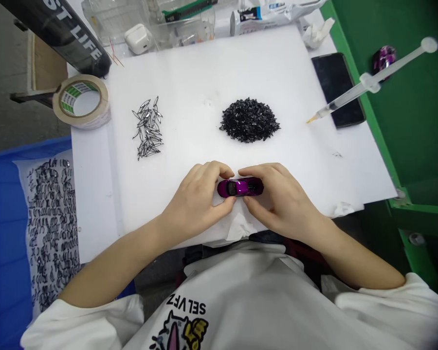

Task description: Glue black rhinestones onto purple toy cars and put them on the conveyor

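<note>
while the table's (190, 73) far-left-corner cylinder (63, 31) reads "st life", left hand (197, 197) and right hand (282, 201) pinch the purple car (243, 186) endwise.

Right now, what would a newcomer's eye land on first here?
First, the glossy purple toy car, held between the bare left hand and the bare right hand near the close edge of the white work surface. Beyond it sits a dense oval heap of tiny shiny black pieces. At right, a translucent plastic syringe with an orange tip points toward that heap.
</note>
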Available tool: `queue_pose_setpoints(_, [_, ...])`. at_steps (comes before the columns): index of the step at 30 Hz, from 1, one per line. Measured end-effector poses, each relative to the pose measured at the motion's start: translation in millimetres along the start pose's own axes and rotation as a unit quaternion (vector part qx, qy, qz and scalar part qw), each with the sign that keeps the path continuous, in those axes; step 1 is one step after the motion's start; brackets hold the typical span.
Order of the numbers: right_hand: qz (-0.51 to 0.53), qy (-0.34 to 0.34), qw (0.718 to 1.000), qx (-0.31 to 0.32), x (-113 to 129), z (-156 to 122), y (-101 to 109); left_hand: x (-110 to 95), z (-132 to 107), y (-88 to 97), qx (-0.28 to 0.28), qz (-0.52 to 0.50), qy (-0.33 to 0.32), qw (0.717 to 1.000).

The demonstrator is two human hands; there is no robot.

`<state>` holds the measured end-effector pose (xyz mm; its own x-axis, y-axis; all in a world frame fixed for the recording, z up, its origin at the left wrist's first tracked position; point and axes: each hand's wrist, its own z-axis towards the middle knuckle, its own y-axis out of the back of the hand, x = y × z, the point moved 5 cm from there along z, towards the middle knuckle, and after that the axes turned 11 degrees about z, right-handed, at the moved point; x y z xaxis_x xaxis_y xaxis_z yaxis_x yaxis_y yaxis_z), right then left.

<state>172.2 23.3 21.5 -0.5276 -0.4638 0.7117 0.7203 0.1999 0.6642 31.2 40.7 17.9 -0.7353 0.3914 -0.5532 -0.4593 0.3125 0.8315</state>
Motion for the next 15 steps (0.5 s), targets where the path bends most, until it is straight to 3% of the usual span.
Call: queue_pose_setpoints(15, [-0.018, -0.003, 1.000, -0.018, -1.4, -2.2, -2.9, -4.8, 5.6, -4.8, -0.038, 0.044, 0.004, 0.998])
